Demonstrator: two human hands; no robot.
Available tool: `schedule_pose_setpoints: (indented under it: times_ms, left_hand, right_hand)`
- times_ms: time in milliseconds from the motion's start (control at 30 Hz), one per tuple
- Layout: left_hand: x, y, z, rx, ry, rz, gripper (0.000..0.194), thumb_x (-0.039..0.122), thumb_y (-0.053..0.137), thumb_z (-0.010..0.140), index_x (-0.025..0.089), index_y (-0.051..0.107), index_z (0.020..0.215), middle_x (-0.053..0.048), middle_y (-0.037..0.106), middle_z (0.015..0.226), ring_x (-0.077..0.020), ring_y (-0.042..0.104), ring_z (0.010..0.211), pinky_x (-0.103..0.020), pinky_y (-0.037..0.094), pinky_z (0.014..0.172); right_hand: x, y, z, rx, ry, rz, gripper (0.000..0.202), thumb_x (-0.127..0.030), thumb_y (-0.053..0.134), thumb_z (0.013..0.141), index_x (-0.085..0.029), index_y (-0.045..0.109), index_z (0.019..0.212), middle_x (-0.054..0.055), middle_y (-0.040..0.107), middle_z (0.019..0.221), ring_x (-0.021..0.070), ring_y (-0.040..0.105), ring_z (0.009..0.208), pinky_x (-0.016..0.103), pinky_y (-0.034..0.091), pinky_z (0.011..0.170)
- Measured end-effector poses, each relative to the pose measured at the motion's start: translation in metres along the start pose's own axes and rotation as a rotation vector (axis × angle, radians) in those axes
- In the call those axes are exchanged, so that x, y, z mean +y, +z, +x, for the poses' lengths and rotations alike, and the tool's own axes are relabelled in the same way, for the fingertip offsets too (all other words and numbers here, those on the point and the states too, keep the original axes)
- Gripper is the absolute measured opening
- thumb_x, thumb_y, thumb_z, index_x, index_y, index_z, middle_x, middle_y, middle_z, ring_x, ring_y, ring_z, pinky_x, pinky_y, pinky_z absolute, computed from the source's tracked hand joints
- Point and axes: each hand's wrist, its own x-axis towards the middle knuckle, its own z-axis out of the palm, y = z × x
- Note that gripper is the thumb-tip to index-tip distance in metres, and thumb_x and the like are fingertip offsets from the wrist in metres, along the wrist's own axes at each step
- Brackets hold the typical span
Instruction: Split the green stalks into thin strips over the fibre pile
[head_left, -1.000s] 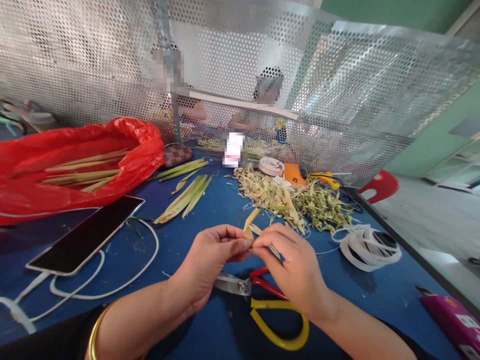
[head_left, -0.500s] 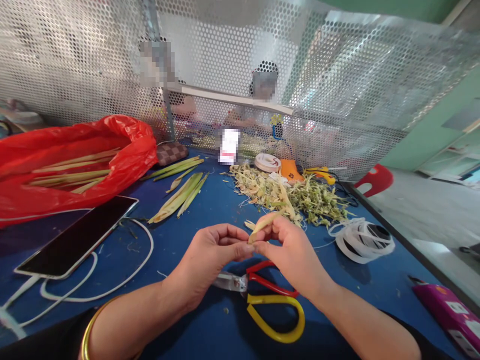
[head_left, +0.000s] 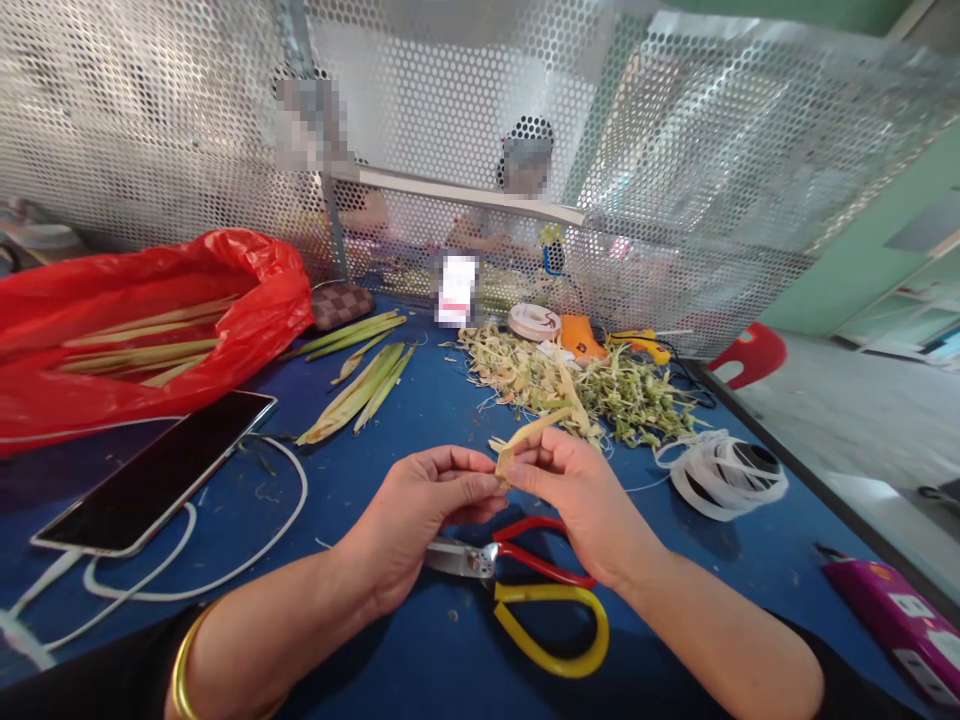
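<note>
A pale strip of corn husk [head_left: 534, 428] is pinched between my two hands above the blue table. My left hand [head_left: 431, 505] closes thumb and fingertips on its lower end. My right hand [head_left: 574, 490] grips the same strip just beside it, with the free end jutting up to the right. Beneath my hands lies a pair of scissors [head_left: 553, 664] with one red and one yellow handle, its blades pointing left. Beyond them are several greenish husk leaves [head_left: 356, 395] and a heap of husk pieces [head_left: 517, 370].
On the left are a red plastic bag [head_left: 262, 270] holding long husks and a phone [head_left: 157, 475] with a white cable. To the right sit a roll of clear tape [head_left: 727, 480] and a purple power strip [head_left: 892, 615]. A perforated screen [head_left: 450, 100] stands behind, with people beyond it.
My right thumb has shifted up the husk strip, and the strip now shows a fold near my fingertips. My hands stay in almost the same place; the scissors have not moved.
</note>
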Motion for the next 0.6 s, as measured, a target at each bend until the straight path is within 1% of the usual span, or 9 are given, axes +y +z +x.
schedule_pose_setpoints:
  times_ms: [133, 233, 300, 333, 367, 400, 500, 533, 600]
  left_hand:
    - [0.0029, 0.0021, -0.0024, 0.034, 0.035, 0.067, 0.019, 0.022, 0.074, 0.067, 0.013, 0.065, 0.081, -0.001, 0.069, 0.067, -0.0104, 0.063, 0.064, -0.02, 0.047, 0.065]
    - [0.0052, 0.003, -0.0032, 0.022, 0.054, 0.159, 0.021, 0.022, 0.074, 0.065, 0.014, 0.066, 0.083, -0.002, 0.069, 0.066, -0.0113, 0.06, 0.064, -0.02, 0.044, 0.061]
    - [0.0065, 0.0026, -0.0029, 0.027, 0.061, 0.182, 0.017, 0.022, 0.073, 0.065, 0.014, 0.067, 0.079, -0.002, 0.068, 0.066, -0.0117, 0.059, 0.063, -0.021, 0.042, 0.06]
    - [0.007, 0.0021, -0.0027, 0.032, 0.059, 0.176, 0.015, 0.023, 0.072, 0.065, 0.015, 0.067, 0.077, -0.002, 0.068, 0.067, -0.0121, 0.058, 0.064, -0.021, 0.042, 0.06]
    - [0.0074, 0.0014, -0.0024, 0.035, 0.058, 0.161, 0.013, 0.023, 0.071, 0.066, 0.015, 0.067, 0.075, -0.002, 0.068, 0.068, -0.0126, 0.058, 0.065, -0.022, 0.042, 0.061]
    - [0.0077, 0.0006, -0.0022, 0.037, 0.056, 0.14, 0.012, 0.024, 0.071, 0.066, 0.015, 0.067, 0.072, -0.003, 0.067, 0.068, -0.013, 0.058, 0.067, -0.022, 0.042, 0.062]
    - [0.0075, -0.0015, -0.0022, 0.03, 0.049, 0.073, 0.012, 0.025, 0.072, 0.065, 0.016, 0.067, 0.069, -0.002, 0.065, 0.07, -0.0127, 0.057, 0.069, -0.021, 0.041, 0.063]
    - [0.0071, -0.002, -0.0023, 0.024, 0.045, 0.055, 0.012, 0.025, 0.073, 0.064, 0.016, 0.067, 0.069, -0.001, 0.065, 0.071, -0.0121, 0.056, 0.068, -0.021, 0.041, 0.063]
    - [0.0062, -0.0024, -0.0026, 0.013, 0.035, 0.026, 0.011, 0.024, 0.073, 0.065, 0.016, 0.067, 0.069, -0.001, 0.063, 0.071, -0.0111, 0.055, 0.068, -0.02, 0.041, 0.062]
  right_hand:
    - [0.0037, 0.0029, -0.0014, 0.036, -0.025, -0.08, 0.013, -0.024, 0.069, 0.071, -0.017, 0.061, 0.078, -0.001, 0.063, 0.069, 0.0131, 0.059, 0.068, 0.027, 0.047, 0.068]
    - [0.004, 0.0038, -0.0027, 0.014, -0.048, -0.162, 0.013, -0.024, 0.067, 0.074, -0.018, 0.06, 0.082, 0.0, 0.063, 0.07, 0.0151, 0.061, 0.067, 0.03, 0.049, 0.069]
    - [0.0028, 0.0026, -0.0032, 0.05, -0.089, -0.242, 0.014, -0.025, 0.067, 0.074, -0.019, 0.059, 0.084, -0.001, 0.062, 0.069, 0.0149, 0.06, 0.066, 0.03, 0.049, 0.066]
    - [0.002, 0.0014, -0.0035, 0.089, -0.151, -0.305, 0.013, -0.024, 0.068, 0.074, -0.019, 0.059, 0.083, -0.001, 0.061, 0.069, 0.0147, 0.059, 0.066, 0.029, 0.049, 0.066]
    - [0.0011, 0.0, -0.0037, 0.124, -0.248, -0.383, 0.012, -0.023, 0.068, 0.075, -0.02, 0.059, 0.082, -0.001, 0.06, 0.07, 0.0145, 0.058, 0.067, 0.029, 0.048, 0.066]
    - [0.0004, -0.0014, -0.0039, 0.144, -0.379, -0.474, 0.009, -0.022, 0.068, 0.076, -0.021, 0.06, 0.08, -0.001, 0.06, 0.072, 0.0145, 0.058, 0.069, 0.029, 0.048, 0.067]
    - [-0.0001, -0.0041, -0.0048, 0.108, -0.808, -0.75, 0.005, -0.017, 0.065, 0.08, -0.022, 0.063, 0.079, 0.0, 0.06, 0.074, 0.0148, 0.057, 0.073, 0.03, 0.046, 0.071]
    - [0.0003, -0.0041, -0.0051, 0.096, -0.919, -0.826, 0.006, -0.016, 0.064, 0.081, -0.022, 0.064, 0.08, 0.0, 0.06, 0.073, 0.0144, 0.057, 0.072, 0.031, 0.045, 0.071]
    - [0.0016, -0.0032, -0.0057, 0.119, -1.064, -0.945, 0.009, -0.014, 0.062, 0.083, -0.021, 0.066, 0.08, 0.001, 0.06, 0.071, 0.0131, 0.055, 0.068, 0.031, 0.044, 0.07]
